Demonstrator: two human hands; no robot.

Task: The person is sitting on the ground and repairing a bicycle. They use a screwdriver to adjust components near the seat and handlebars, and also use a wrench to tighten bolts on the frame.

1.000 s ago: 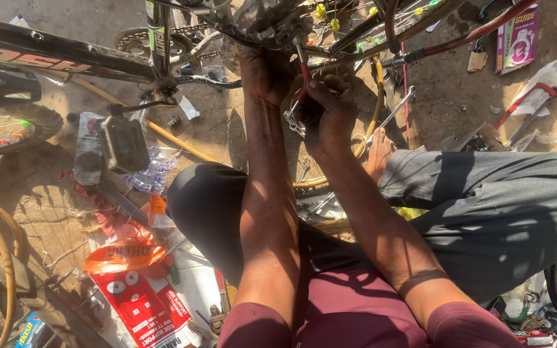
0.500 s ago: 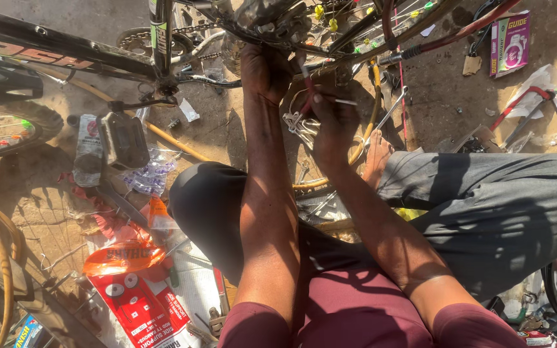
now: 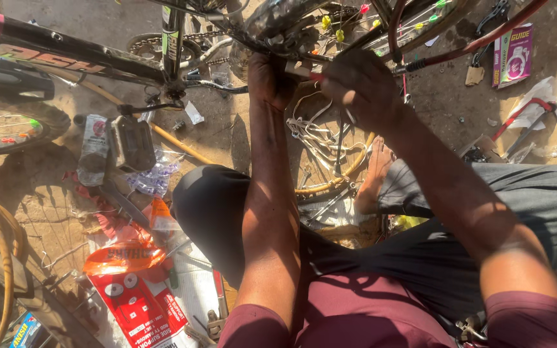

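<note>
I sit on the ground with a bicycle frame upside down in front of me. My left hand grips a greasy metal part of the bicycle near the chain and wheel. My right hand is closed around a thin tool with a red handle, its tip pointing left toward my left hand. A bundle of pale cable hangs below both hands. Spokes with coloured beads show just above them.
A black pedal hangs on its crank at the left. Red packets, an orange bag and a wrench lie by my left knee. Pink boxes sit at the top right. A tyre is at the left.
The view has moved closer to the hands. My right hand has shifted from the cable bundle up and to the right, now holding the red-handled tool against the bicycle.
</note>
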